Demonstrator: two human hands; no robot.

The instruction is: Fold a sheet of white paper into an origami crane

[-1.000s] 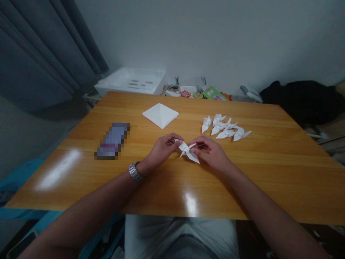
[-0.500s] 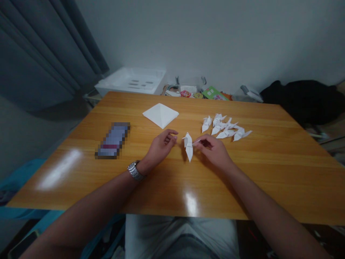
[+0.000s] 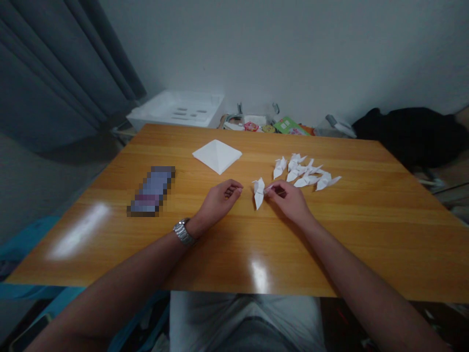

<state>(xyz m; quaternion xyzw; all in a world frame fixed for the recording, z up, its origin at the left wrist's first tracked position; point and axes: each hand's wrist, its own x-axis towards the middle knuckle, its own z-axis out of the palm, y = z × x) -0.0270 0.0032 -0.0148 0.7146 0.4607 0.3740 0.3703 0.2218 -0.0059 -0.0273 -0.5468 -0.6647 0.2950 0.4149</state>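
A white folded paper crane (image 3: 259, 193) is pinched at one end between the thumb and fingers of my right hand (image 3: 287, 198). Its wings spread up and down, just over the wooden table. My left hand (image 3: 222, 198), with a metal watch (image 3: 184, 231) at its wrist, rests to the left of the crane, apart from it. The left fingers curl in against the thumb, and nothing shows between them. Several more white paper cranes (image 3: 304, 173) sit in a cluster beyond my right hand.
A flat white paper diamond (image 3: 218, 156) lies beyond my left hand on the table (image 3: 220, 254). A blurred-out phone-like slab (image 3: 152, 191) is at the left. Behind the far edge are a white tray (image 3: 176, 110), a green packet (image 3: 291, 125) and a black cloth heap (image 3: 410, 134).
My right hand has moved slightly away from me with the crane, which has turned a little. My left fingers have curled in more closely.
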